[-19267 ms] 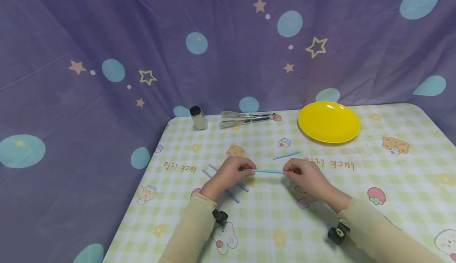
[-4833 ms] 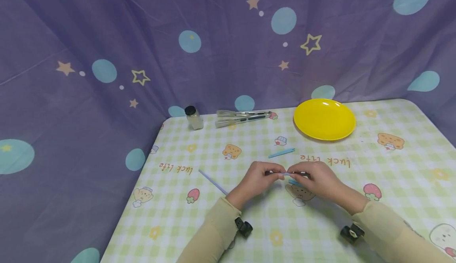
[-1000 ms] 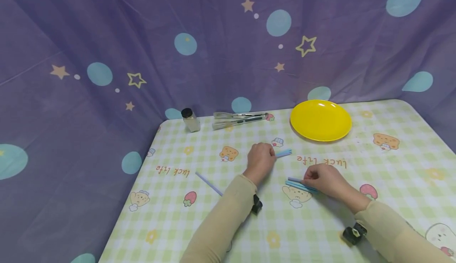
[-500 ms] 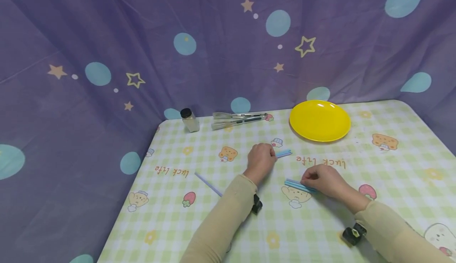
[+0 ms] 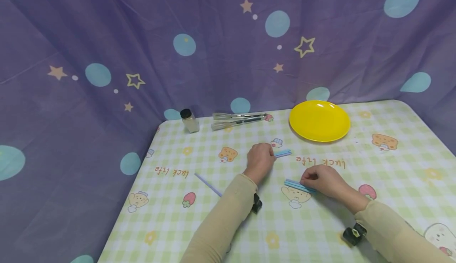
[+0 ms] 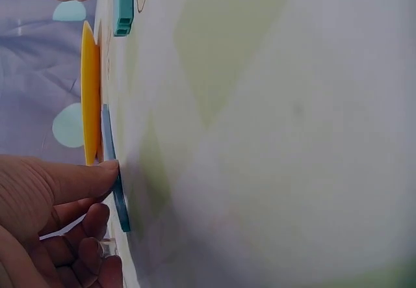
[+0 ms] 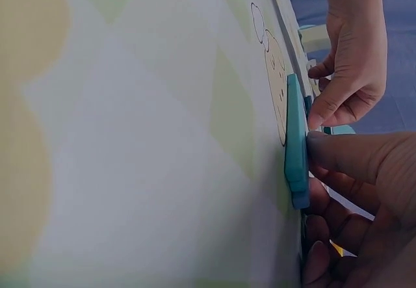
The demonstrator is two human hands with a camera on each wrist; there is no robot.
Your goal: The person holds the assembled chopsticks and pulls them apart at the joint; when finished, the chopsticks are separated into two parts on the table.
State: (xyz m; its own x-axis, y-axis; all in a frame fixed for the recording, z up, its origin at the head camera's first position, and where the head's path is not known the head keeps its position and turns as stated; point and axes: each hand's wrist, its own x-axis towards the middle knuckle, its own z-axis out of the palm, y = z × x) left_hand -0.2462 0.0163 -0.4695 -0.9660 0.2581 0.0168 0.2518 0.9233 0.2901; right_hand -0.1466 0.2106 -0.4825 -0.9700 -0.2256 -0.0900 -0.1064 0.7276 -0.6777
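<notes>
My left hand (image 5: 260, 160) rests low on the tablecloth, thumb and finger pinching the end of a short purplish-blue stick (image 6: 121, 211). Beside it lie short light-blue sticks (image 5: 284, 152), partly covered by the hand. To the right and nearer, my right hand (image 5: 323, 179) pinches a short purple stick set along a row of light-blue sticks (image 5: 294, 185). Seen from the right wrist, the thumb presses against this teal-looking bundle (image 7: 296, 129). One longer purple stick (image 5: 208, 184) lies at the left, its lower end hidden by the left sleeve.
A yellow plate (image 5: 320, 121) sits at the back right. Metal tongs (image 5: 239, 120) lie at the back, with a black-capped shaker jar (image 5: 190, 121) left of them. A purple curtain (image 5: 213, 77) hangs behind the checked tablecloth (image 5: 171, 223).
Earlier both hands held one light-blue stick, then a purple one, between them. Short pieces now lie in two groups. Lately the right hand has lowered its purple piece against the blue row.
</notes>
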